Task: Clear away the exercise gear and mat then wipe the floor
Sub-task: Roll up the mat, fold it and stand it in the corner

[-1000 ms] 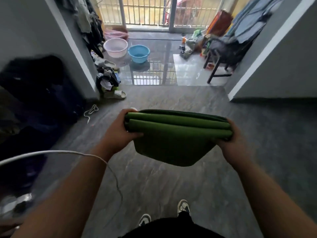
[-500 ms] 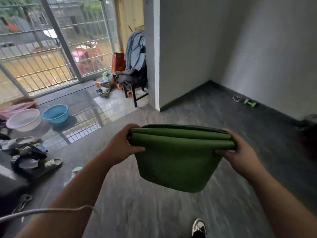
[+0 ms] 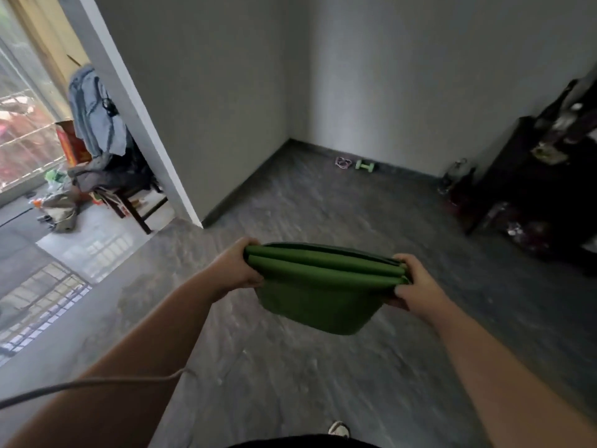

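Note:
A folded green exercise mat (image 3: pixel 323 286) hangs in front of me at waist height, its middle sagging down. My left hand (image 3: pixel 239 270) grips its left end and my right hand (image 3: pixel 416 286) grips its right end, fingers curled around the folded layers. Far ahead against the back wall lie a small green dumbbell (image 3: pixel 365 165) and a pink skipping rope (image 3: pixel 343 162) on the grey floor (image 3: pixel 290 367).
A white wall corner (image 3: pixel 181 176) juts out at left, with a chair piled with clothes (image 3: pixel 106 176) behind it on the balcony. Dark furniture (image 3: pixel 542 189) stands at right, with bottles (image 3: pixel 455 179) on the floor beside it. A grey cable (image 3: pixel 97 383) crosses my left arm.
My view has swung to the right, from the balcony with basins to the room's back corner. Both hands keep holding the folded mat in the same way.

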Motion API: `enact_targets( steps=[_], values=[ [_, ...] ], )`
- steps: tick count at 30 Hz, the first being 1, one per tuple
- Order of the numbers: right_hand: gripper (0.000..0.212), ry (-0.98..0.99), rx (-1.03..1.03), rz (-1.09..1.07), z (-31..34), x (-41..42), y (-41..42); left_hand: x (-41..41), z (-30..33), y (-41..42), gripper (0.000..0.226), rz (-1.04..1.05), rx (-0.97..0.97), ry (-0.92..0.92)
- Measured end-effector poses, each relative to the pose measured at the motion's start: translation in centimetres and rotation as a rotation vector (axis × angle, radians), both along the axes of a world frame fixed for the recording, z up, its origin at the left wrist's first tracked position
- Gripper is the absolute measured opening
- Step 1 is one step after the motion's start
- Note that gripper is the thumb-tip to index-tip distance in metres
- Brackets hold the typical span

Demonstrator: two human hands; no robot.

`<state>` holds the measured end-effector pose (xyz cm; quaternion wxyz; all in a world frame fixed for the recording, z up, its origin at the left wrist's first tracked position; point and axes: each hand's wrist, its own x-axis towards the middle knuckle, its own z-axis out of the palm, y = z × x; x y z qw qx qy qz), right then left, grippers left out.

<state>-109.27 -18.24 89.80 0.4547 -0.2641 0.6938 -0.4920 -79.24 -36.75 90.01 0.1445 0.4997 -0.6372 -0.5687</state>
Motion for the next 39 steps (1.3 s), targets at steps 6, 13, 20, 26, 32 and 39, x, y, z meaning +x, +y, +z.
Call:
enact_targets(
  steps=[6,13,20,26,32,39],
  values=[
    [0.018,-0.403,0.017,-0.316,-1.4,-8.4,-3.9,-10.1,-1.3,-4.4,0.043,0.262,0.445,0.265],
    [0.03,-0.251,0.128,-0.46,-5.9,-13.0,-10.3,-18.6,-5.5,-10.3,0.033,0.347,0.372,0.078],
    [0.02,-0.231,0.215,-0.555,-10.6,-16.7,-21.1,-22.8,-10.9,-22.6,0.023,0.344,0.365,0.071],
    [0.061,-0.51,0.102,-0.661,-10.7,-20.7,-31.7,-26.8,-12.2,-35.7,0.029,0.308,0.48,0.15],
    [0.026,-0.671,0.098,-0.665,-9.4,-25.5,-38.9,-32.9,-10.8,-45.1,0.036,0.128,0.552,0.268],
    [0.032,-0.649,0.089,-0.735,-11.5,-34.7,-45.0,-42.9,-11.3,-53.0,0.052,-0.067,0.596,0.268]
  ],
)
